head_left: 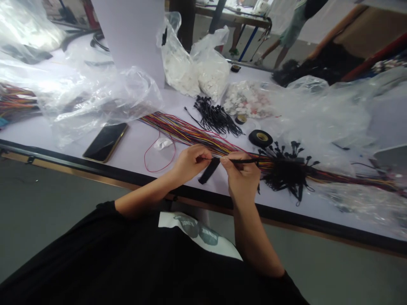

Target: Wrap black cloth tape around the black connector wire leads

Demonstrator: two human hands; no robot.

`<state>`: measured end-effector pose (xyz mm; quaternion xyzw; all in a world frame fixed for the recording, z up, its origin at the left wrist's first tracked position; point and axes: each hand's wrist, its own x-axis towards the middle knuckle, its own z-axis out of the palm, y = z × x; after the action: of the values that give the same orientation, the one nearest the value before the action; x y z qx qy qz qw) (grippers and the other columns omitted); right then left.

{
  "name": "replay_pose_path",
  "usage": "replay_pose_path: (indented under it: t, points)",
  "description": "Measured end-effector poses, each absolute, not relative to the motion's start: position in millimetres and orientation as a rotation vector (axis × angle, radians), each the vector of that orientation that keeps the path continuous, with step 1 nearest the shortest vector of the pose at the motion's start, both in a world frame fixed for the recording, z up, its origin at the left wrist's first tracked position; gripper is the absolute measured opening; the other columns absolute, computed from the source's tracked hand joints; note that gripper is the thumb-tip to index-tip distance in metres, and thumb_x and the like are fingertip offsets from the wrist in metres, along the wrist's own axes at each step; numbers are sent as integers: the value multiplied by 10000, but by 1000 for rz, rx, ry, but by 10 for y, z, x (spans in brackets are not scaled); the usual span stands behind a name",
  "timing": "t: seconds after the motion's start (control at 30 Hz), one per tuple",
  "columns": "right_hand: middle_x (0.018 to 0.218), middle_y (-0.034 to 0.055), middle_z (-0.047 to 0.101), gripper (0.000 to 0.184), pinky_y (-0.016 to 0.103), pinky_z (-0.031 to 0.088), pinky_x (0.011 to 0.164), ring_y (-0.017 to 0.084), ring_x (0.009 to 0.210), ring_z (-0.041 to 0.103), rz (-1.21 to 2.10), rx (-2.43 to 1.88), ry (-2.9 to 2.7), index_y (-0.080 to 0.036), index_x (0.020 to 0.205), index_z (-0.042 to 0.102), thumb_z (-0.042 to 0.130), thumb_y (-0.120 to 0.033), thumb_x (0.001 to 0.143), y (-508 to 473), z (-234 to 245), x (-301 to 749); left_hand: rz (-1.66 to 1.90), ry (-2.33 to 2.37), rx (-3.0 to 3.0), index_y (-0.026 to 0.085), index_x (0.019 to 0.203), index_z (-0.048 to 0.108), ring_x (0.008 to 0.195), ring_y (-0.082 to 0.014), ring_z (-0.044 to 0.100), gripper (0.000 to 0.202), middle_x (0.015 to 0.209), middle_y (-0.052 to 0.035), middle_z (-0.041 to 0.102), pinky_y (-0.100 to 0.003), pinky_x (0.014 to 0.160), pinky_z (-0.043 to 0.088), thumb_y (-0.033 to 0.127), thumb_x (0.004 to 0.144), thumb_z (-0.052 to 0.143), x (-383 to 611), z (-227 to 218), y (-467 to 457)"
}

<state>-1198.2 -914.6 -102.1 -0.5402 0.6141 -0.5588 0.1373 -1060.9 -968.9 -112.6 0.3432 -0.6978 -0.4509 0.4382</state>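
Note:
My left hand (192,163) is closed in a pinch on the thin end of a wire, in front of a long bundle of coloured wires (190,134). Just to its right, my right hand (243,176) is closed around a black cable (244,161) that runs toward a cluster of short black connector leads (286,171). Between the hands, a flat black strip (209,171) slants down toward the table edge. My fingers partly cover the wire and the cable. Behind them lies a pile of black connector leads (216,116).
A roll of black tape (260,138) and a smaller roll (241,119) lie beyond my right hand. A phone (105,142) and a loop of red wire (145,159) are at left. Clear plastic bags (181,70) stand behind. Another person's arm (337,31) shows at the back right.

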Motion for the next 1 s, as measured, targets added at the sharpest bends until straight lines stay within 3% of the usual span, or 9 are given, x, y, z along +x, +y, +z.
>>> replay_pose_path:
  t: [0.17, 0.4, 0.6, 0.83, 1.0]
  points:
    - [537, -43, 572, 182, 267, 440, 517, 122, 469, 534, -1340, -1455, 1730, -202, 738, 628, 638, -383, 758, -9106, -980, -11945, -1091, -1714, 888, 170, 643, 586, 624, -93, 506, 105, 626, 27, 564, -221, 592, 377, 80, 697, 578, -10583, -1179, -9629]
    - [573, -26, 609, 165, 270, 445, 546, 138, 522, 571, -1249, -1630, 1833, -215, 673, 609, 632, -362, 746, -9094, -924, -11963, -1231, -1669, 939, 172, 686, 526, 560, -72, 486, 77, 610, 46, 544, -208, 559, 367, 129, 733, 568, -10543, -1242, -9542]
    - [530, -53, 587, 177, 252, 432, 487, 101, 393, 528, -1098, -1501, 1745, -203, 717, 576, 564, -356, 804, -9063, -888, -11937, -1416, -1655, 950, 184, 736, 450, 519, -62, 458, 123, 591, 71, 482, -204, 523, 345, 191, 758, 571, -10508, -1234, -9495]
    - [634, -7, 682, 155, 289, 481, 619, 163, 622, 652, -1183, -1622, 1783, -207, 730, 612, 600, -348, 792, -9036, -917, -11902, -1299, -1602, 975, 164, 632, 465, 524, -44, 443, 175, 586, 63, 514, -198, 517, 335, 128, 688, 627, -10545, -1229, -9516]
    - [713, 15, 709, 178, 331, 505, 684, 193, 702, 670, -1377, -1574, 1842, -218, 738, 598, 605, -384, 802, -9029, -985, -11875, -1673, -1198, 827, 159, 700, 504, 520, -73, 567, 182, 564, 44, 593, -218, 557, 455, 220, 694, 675, -10560, -1244, -9511]
